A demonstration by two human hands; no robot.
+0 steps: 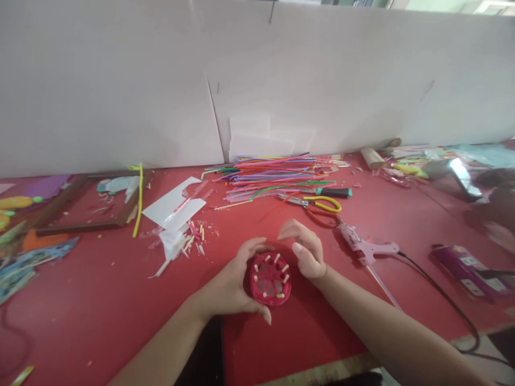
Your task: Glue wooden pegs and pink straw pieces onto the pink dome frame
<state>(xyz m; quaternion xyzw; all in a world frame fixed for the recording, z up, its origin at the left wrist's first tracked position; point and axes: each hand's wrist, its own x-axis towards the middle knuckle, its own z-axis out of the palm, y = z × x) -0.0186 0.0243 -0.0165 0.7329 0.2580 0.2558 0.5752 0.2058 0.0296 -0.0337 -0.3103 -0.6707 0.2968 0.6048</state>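
My left hand (233, 281) is wrapped round a small round red woven basket (270, 279) with pale sticks poking up around its rim, holding it just above the red table (100, 300). My right hand (306, 249) hovers just right of the basket with its fingers curved and apart, holding nothing. A pink glue gun (364, 245) lies close to the right of that hand, its black cord trailing off to the right.
A heap of coloured straws (277, 177) lies behind the hands, with yellow-handled pliers (317, 202) and a green-and-black handled tool (332, 191) beside it. White paper scraps (175, 212) and cut stick bits lie left of centre. A wooden frame (80, 214) sits far left, a purple packet (466, 268) far right.
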